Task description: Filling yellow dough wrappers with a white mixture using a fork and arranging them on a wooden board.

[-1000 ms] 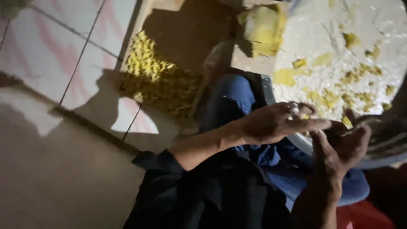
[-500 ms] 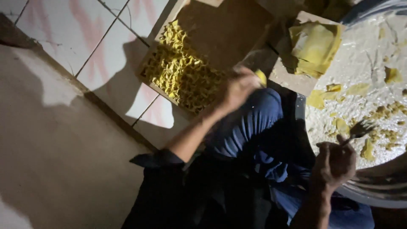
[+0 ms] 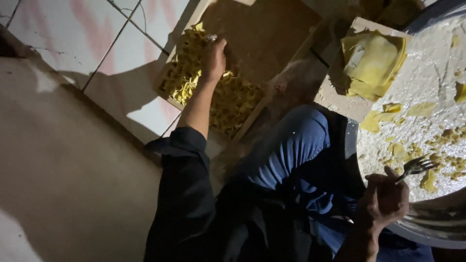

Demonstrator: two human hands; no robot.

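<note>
Floor: pale glazed tiles (image 3: 63,39), pink-streaked, cracked, dim room. Far left: flat brown wooden tray (image 3: 272,34) bearing small crinkled yellow pasta pieces (image 3: 233,99); my left hand (image 3: 213,58) rests on them, fingers curled, grasp unclear. Right: round flour-dusted metal basin (image 3: 427,68), folded yellow dough sheets (image 3: 371,60). My right hand (image 3: 386,199) clenches a metal fork (image 3: 415,166) near the basin's edge.

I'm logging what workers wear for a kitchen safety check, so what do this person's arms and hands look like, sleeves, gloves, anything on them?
Both hands are bare, with no gloves. The left hand comes out of a dark, near-black sleeve pushed up near the elbow, leaving the forearm uncovered. The right hand also shows a bare wrist and forearm. The dim light hides whether any rings or a watch are worn.
</note>
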